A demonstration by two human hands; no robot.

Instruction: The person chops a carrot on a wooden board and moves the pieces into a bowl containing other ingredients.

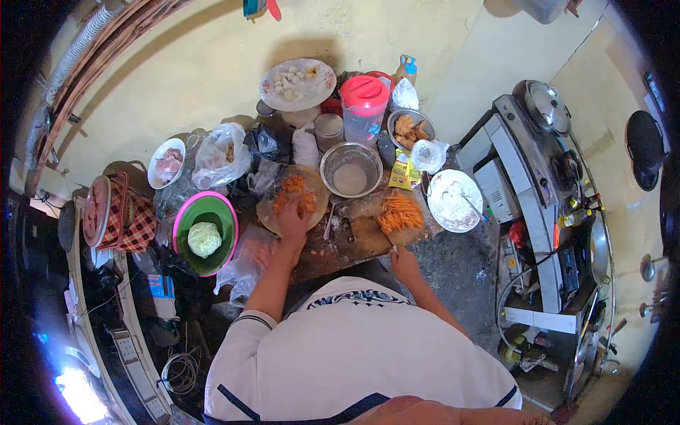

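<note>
My left hand (pixel 291 222) reaches over a round plate (pixel 268 212) on the left of the worktop, its fingers apart and down among small chopped carrot pieces (pixel 293 187). My right hand (pixel 405 265) is at the front edge of a wooden cutting board (pixel 365 239), closed around the handle of a knife (pixel 389 241). The blade shows only as a thin dark edge over the board. Beside it lies a pile of carrot strips (pixel 401 211). Between the hands, a spoon (pixel 329 222) lies next to the board.
Behind the board stands a steel bowl (pixel 351 170) with pale contents. A white bowl (pixel 455 201) of flour is at right, a green basin (pixel 225 244) holding cabbage (pixel 205 239) at left. A pink-lidded jug (pixel 365 106) stands behind; a stove (pixel 528 152) is further right.
</note>
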